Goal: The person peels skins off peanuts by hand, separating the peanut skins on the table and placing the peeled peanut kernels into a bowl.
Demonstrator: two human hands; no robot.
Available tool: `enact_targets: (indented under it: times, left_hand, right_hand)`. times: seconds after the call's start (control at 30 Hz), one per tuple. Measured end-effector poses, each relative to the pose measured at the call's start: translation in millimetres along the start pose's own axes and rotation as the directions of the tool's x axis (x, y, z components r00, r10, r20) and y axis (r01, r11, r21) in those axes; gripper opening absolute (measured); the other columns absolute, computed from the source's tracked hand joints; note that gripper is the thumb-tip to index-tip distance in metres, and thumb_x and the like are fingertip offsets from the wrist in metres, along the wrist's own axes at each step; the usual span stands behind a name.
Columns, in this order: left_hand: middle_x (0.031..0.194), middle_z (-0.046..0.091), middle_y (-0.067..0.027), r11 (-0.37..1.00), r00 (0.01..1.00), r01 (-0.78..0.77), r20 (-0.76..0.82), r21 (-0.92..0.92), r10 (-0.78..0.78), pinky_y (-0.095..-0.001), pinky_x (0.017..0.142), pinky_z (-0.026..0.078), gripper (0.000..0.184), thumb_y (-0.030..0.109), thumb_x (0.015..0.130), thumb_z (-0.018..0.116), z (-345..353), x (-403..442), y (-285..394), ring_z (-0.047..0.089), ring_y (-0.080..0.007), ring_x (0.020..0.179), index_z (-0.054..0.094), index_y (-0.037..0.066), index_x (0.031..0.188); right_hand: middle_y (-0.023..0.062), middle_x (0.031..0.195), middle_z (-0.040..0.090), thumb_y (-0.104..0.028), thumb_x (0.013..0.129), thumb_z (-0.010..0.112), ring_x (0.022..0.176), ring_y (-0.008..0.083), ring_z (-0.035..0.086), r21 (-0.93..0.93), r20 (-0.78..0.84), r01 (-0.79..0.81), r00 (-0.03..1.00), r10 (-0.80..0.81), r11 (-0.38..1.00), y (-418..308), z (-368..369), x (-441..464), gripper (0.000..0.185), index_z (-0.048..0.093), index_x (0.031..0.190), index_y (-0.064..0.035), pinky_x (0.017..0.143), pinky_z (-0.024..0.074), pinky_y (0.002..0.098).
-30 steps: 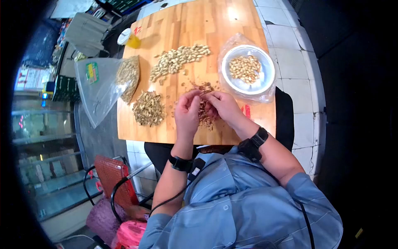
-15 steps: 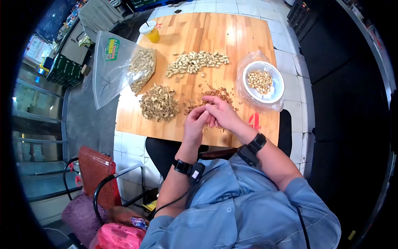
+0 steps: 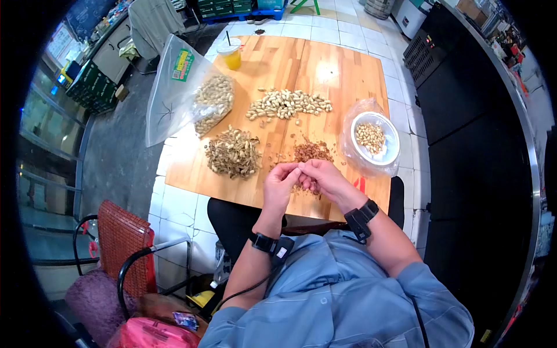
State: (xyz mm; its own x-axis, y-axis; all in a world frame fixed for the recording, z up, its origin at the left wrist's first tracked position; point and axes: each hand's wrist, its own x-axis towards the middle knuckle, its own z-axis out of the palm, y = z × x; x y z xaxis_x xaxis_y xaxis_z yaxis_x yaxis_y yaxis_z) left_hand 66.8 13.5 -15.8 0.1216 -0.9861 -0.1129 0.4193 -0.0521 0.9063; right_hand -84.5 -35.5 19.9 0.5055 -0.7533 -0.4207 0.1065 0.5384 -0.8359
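Observation:
My left hand (image 3: 281, 181) and my right hand (image 3: 326, 181) meet at the fingertips above the near part of the table. Both are closed in a pinch, and what lies between the fingers is too small to make out. Just beyond them is a heap of reddish-brown peanut skins (image 3: 313, 152), with flakes scattered around. To the left sits a pile of cracked peanut shells (image 3: 233, 153). Farther back lie several unshelled peanuts (image 3: 288, 104) in a loose row. On the right, a white bowl (image 3: 395, 145) holds pale shelled peanuts (image 3: 369, 137).
A clear plastic bag (image 3: 168, 98) of unshelled peanuts lies along the left edge of the wooden table (image 3: 342, 64). A cup of yellow drink (image 3: 231, 58) with a straw stands at the back left. Clear plastic film surrounds the bowl. A reddish chair (image 3: 125, 246) is at lower left.
The view has tilted, so the table appears lower and farther right. My right hand's fingers have drawn in from a more extended pose, and both hands' fingertips now pinch together.

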Motion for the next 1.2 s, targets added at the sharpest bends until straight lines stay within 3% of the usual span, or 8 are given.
enact_targets:
  times: [0.17, 0.4, 0.7, 0.9, 1.03, 1.13, 1.2]
  left_hand:
    - [0.093, 0.068, -0.0073, 0.999, 0.999, 0.024, -0.042, -0.041, -0.026, -0.0276, 0.074, 0.052, 0.015, 0.006, 0.094, 0.063, -0.5, 1.3, -6.9, 0.063, -0.0135, 0.081, 0.063, -0.002, 0.107]
    - [0.088, 0.065, -0.0098, 0.960, 1.000, 0.031, 0.008, -0.278, -0.030, -0.0339, 0.067, 0.054, 0.011, 0.006, 0.097, 0.058, -3.4, 5.3, -19.2, 0.062, -0.0179, 0.074, 0.062, 0.001, 0.106]
    - [0.090, 0.066, -0.0095, 0.899, 0.997, 0.079, 0.055, -0.431, -0.061, -0.0331, 0.068, 0.053, 0.011, 0.007, 0.098, 0.057, 4.7, 1.3, -14.1, 0.062, -0.0186, 0.074, 0.062, 0.003, 0.107]
    - [0.086, 0.063, -0.0066, 0.892, 0.993, 0.112, 0.081, -0.438, -0.085, -0.0330, 0.068, 0.051, 0.011, 0.010, 0.098, 0.057, 9.5, -1.3, -2.0, 0.060, -0.0174, 0.073, 0.059, 0.005, 0.107]
    - [0.085, 0.062, -0.0059, 0.866, 0.986, 0.147, -0.002, -0.477, -0.169, -0.0325, 0.069, 0.051, 0.011, 0.011, 0.099, 0.055, 8.0, -2.3, -8.4, 0.059, -0.0167, 0.074, 0.059, 0.005, 0.107]
    - [0.087, 0.063, -0.0060, 0.843, 0.989, 0.132, 0.009, -0.522, -0.149, -0.0316, 0.071, 0.051, 0.010, 0.009, 0.098, 0.056, 4.0, 0.5, -14.0, 0.060, -0.0163, 0.076, 0.059, 0.005, 0.107]
    - [0.089, 0.064, -0.0061, 0.890, 0.990, 0.094, -0.056, -0.446, -0.132, -0.0299, 0.072, 0.051, 0.010, 0.007, 0.096, 0.058, 5.0, 1.1, -13.9, 0.060, -0.0155, 0.077, 0.060, 0.004, 0.106]
  right_hand:
    - [0.0037, 0.075, 0.065, -0.023, 0.097, 0.062, 0.059, 0.0090, 0.060, 0.038, 0.008, 0.001, 1.000, -0.001, 0.999, 1.2, 0.0, -0.5, 0.021, 0.063, 0.088, -0.0048, 0.051, 0.0470, 0.0207]
    - [0.0029, 0.074, 0.065, -0.021, 0.097, 0.062, 0.060, 0.0085, 0.060, 0.073, 0.011, 0.023, 1.000, -0.023, 0.997, 2.8, 0.9, 1.9, 0.019, 0.063, 0.090, -0.0036, 0.052, 0.0476, 0.0208]
    - [0.0021, 0.075, 0.066, -0.020, 0.097, 0.062, 0.059, 0.0062, 0.059, 0.036, -0.024, 0.076, 0.997, -0.075, 0.996, -0.7, 5.8, -3.4, 0.016, 0.064, 0.092, -0.0042, 0.053, 0.0460, 0.0179]
    - [0.0044, 0.076, 0.066, -0.018, 0.096, 0.063, 0.061, 0.0087, 0.060, -0.031, -0.062, 0.125, 0.990, -0.127, 0.992, 5.4, 3.1, 1.2, 0.017, 0.064, 0.096, -0.0010, 0.053, 0.0467, 0.0198]
    - [0.0047, 0.077, 0.067, -0.017, 0.096, 0.063, 0.061, 0.0089, 0.061, -0.072, -0.057, 0.125, 0.990, -0.130, 0.989, 4.1, 4.5, -1.6, 0.016, 0.064, 0.098, -0.0005, 0.053, 0.0480, 0.0207]
    - [0.0049, 0.078, 0.067, -0.017, 0.096, 0.063, 0.061, 0.0090, 0.061, -0.001, -0.054, 0.124, 0.991, -0.124, 0.992, 8.5, 1.2, 1.4, 0.016, 0.064, 0.099, -0.0008, 0.053, 0.0486, 0.0210]
    - [0.0050, 0.079, 0.068, -0.017, 0.096, 0.063, 0.061, 0.0092, 0.061, 0.072, -0.075, 0.108, 0.992, -0.102, 0.992, 10.2, -1.7, 4.3, 0.016, 0.064, 0.099, -0.0013, 0.054, 0.0490, 0.0210]
